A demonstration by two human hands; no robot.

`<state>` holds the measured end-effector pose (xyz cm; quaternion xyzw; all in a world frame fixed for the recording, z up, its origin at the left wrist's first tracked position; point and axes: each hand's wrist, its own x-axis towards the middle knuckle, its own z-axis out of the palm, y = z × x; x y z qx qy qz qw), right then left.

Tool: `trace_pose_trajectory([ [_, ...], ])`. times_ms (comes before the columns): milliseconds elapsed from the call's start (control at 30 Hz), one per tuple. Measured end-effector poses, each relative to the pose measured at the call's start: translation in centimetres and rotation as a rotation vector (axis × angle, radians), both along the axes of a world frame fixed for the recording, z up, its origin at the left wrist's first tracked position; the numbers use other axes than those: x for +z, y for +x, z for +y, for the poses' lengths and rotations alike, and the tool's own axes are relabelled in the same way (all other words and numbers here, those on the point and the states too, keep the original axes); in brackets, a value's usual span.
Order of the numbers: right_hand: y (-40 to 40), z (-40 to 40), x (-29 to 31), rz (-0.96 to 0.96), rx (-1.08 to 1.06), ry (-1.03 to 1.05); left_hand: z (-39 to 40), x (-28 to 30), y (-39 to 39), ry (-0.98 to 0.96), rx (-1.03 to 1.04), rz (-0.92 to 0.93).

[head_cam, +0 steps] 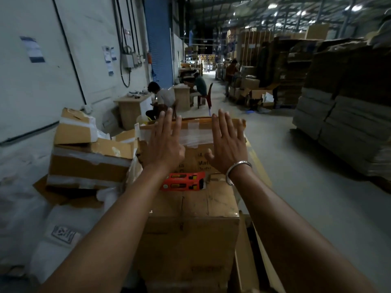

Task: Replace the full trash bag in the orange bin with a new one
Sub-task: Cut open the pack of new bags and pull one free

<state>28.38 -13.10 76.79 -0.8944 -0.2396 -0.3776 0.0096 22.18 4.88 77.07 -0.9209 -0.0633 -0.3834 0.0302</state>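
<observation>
My left hand [165, 142] and my right hand [229, 144] are stretched out in front of me, palms down and fingers spread, holding nothing. They hover over a stack of cardboard boxes [190, 225]. A small orange packet [183, 181] lies on top of the near box, between my wrists. A metal bangle sits on my right wrist. No orange bin or trash bag shows in this view.
Torn, taped cartons [88, 151] and white sacks [61, 233] pile up on the left against the wall. Tall stacks of flattened cardboard [342, 115] line the right side. An open concrete aisle [285, 170] runs ahead. Three people sit or stand near wooden desks [131, 111] further on.
</observation>
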Motion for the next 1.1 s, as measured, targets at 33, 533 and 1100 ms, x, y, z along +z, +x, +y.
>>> trace_pose_trajectory([
  [33,0.3,0.3,-0.7,0.015,0.001,-0.011,0.1,-0.7,0.4,-0.010,-0.007,0.018],
  [533,6.2,4.4,-11.1,0.223,0.006,-0.051,3.8,-13.0,7.6,-0.037,-0.065,0.620],
  [1100,8.0,5.5,-18.8,0.473,-0.032,-0.036,4.1,-17.6,11.1,-0.239,0.046,0.796],
])
